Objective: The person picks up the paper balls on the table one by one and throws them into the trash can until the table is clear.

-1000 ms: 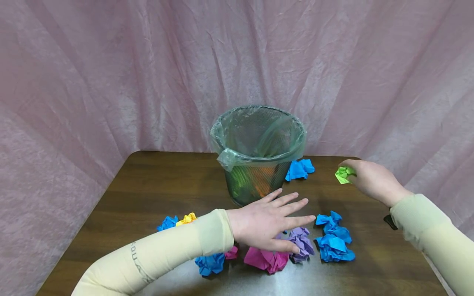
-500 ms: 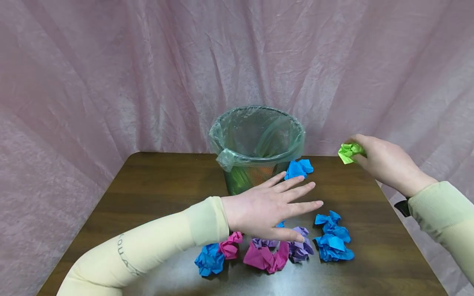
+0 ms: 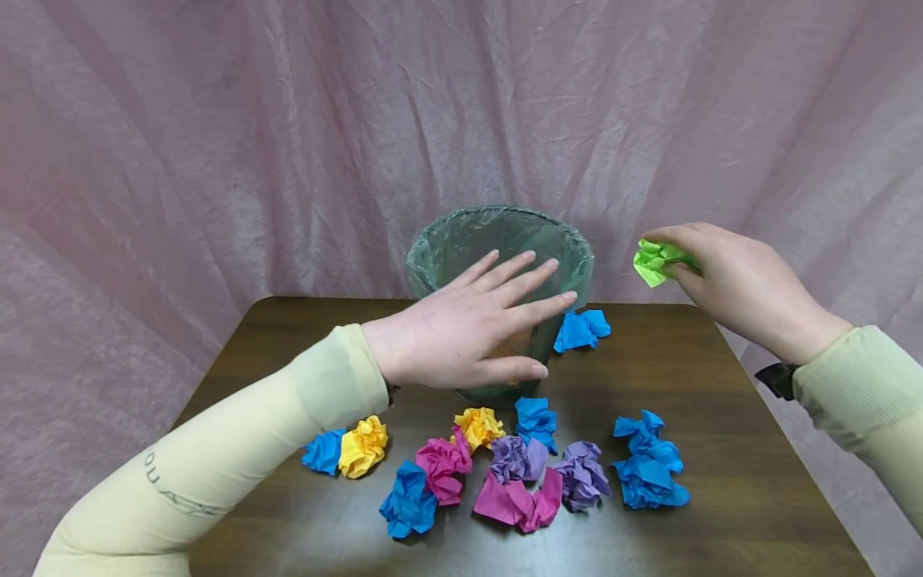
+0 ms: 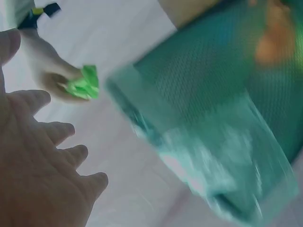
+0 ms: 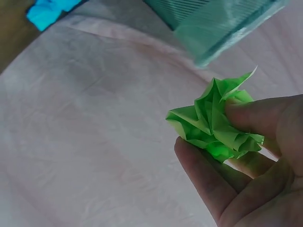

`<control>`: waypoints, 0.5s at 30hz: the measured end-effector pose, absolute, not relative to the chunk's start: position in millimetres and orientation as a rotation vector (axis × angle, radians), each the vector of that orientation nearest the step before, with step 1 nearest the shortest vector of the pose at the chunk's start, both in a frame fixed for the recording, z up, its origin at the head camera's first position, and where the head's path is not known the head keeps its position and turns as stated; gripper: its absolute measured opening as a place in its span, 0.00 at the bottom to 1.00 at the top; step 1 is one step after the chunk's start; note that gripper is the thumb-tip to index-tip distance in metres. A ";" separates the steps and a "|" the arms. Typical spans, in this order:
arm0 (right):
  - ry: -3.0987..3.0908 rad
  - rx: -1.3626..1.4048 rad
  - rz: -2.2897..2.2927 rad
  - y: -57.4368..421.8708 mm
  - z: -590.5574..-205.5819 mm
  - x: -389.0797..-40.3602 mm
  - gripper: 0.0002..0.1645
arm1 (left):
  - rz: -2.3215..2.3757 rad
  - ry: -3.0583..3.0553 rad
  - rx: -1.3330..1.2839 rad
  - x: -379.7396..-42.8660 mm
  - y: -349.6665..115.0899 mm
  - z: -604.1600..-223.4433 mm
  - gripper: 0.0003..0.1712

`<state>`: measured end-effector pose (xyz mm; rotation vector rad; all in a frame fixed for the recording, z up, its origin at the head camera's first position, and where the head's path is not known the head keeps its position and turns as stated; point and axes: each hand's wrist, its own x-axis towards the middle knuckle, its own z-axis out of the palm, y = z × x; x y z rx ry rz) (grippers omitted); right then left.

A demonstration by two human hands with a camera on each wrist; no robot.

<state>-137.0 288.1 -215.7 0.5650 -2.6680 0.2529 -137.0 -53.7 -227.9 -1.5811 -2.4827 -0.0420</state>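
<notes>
A crumpled green paper ball (image 3: pixel 658 261) is pinched between the thumb and fingers of my right hand (image 3: pixel 750 284), raised above the table's back right corner; the right wrist view shows the green paper ball (image 5: pixel 215 120) up close. My left hand (image 3: pixel 469 324) is spread flat, fingers straight, and holds nothing. From the head camera it covers part of the mesh waste bin (image 3: pixel 570 248), which has a clear greenish liner. Whether it touches the bin is hard to tell in that view, but in the left wrist view a gap separates the fingers from the bin liner (image 4: pixel 222 146).
Several crumpled papers lie along the table front: blue (image 3: pixel 408 501), yellow (image 3: pixel 363 447), pink (image 3: pixel 522 501) and purple (image 3: pixel 582 477). More blue papers (image 3: pixel 650 481) sit at right, and one blue paper (image 3: pixel 581 329) is beside the bin. A pink curtain (image 3: pixel 324 144) hangs behind.
My right hand has lifted the green paper ball up from over the table, lately shifting left. My left hand has risen up and left from above the front papers to before the bin.
</notes>
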 end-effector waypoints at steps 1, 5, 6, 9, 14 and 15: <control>-2.666 0.575 0.256 285.6 -213.5 -137.3 0.26 | -0.045 -2.500 -1.558 -140.0 -57.4 -225.4 0.46; -2.663 0.593 0.259 272.6 -205.0 -137.2 0.27 | -0.031 -2.564 -1.469 -151.3 -72.3 -218.0 0.46; -2.663 0.595 0.259 268.6 -203.0 -137.2 0.27 | -0.029 -2.582 -1.449 -154.0 -76.3 -216.6 0.46; -2.660 0.603 0.259 255.6 -196.8 -138.3 0.27 | -0.048 -2.614 -1.395 -163.3 -89.2 -213.4 0.46; -2.650 0.618 0.291 234.1 -188.9 -140.4 0.26 | -0.119 -2.653 -1.307 -180.0 -110.2 -208.5 0.46; -2.644 0.628 0.303 229.9 -188.0 -140.7 0.25 | -0.131 -2.666 -1.289 -183.1 -114.0 -207.8 0.46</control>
